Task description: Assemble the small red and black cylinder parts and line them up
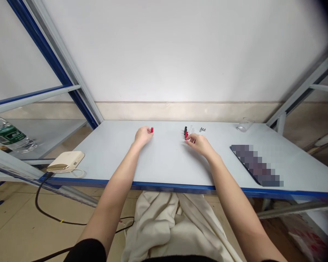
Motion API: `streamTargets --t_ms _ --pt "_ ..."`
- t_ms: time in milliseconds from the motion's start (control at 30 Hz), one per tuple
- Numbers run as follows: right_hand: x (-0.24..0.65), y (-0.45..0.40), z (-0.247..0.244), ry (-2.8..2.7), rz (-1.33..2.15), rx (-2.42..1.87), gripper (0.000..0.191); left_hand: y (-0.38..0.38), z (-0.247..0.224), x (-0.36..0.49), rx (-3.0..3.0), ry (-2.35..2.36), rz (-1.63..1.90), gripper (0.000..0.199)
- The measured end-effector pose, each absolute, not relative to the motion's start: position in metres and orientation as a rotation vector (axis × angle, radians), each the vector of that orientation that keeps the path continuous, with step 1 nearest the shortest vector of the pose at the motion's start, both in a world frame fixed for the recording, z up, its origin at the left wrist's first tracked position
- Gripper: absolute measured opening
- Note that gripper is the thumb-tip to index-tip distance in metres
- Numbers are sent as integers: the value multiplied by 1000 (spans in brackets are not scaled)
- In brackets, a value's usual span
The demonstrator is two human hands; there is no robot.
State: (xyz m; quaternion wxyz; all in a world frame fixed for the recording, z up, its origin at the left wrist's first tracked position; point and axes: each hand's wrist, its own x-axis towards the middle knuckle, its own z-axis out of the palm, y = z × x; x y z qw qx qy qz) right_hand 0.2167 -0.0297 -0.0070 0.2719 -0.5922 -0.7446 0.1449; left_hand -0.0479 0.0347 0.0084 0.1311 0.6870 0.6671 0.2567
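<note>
My left hand [144,135] is closed in a pinch on a small red cylinder [152,129], held upright at the tabletop. To the right, my right hand [200,144] has thumb and fingertips closed at a small red piece [186,135], which they partly cover. Right behind it stand small black cylinders [185,129] in line with the red ones. A few clear tube-like pieces [191,129] lie beside these, beyond my right fingers. Farther right is a little cluster of shiny metal bits [202,129], too small to name.
A clear glass [245,125] lies tilted at the back right of the grey tabletop [164,163]. Nearer is a dark flat object [254,165], blurred out. At the left edge sits a cream box-shaped device [67,161] with a strap. A water bottle [11,134] lies beyond the frame post.
</note>
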Motion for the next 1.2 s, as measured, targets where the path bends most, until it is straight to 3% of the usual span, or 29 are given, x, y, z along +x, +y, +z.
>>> streamTargets --t_ms 433,667,1033,1200 --pt "218 -26 -13 -1979 382 -1593 20 34 -15 -69 1910 2154 515 10" --pt "222 -28 -11 -1869 189 -1959 21 34 -16 -67 1883 2178 477 11" --pt "231 -23 -21 -1846 216 -2223 28 8 21 -63 1891 2221 300 30" --pt "227 -14 -31 -1801 234 -2148 27 -12 40 -30 2273 1682 329 34"
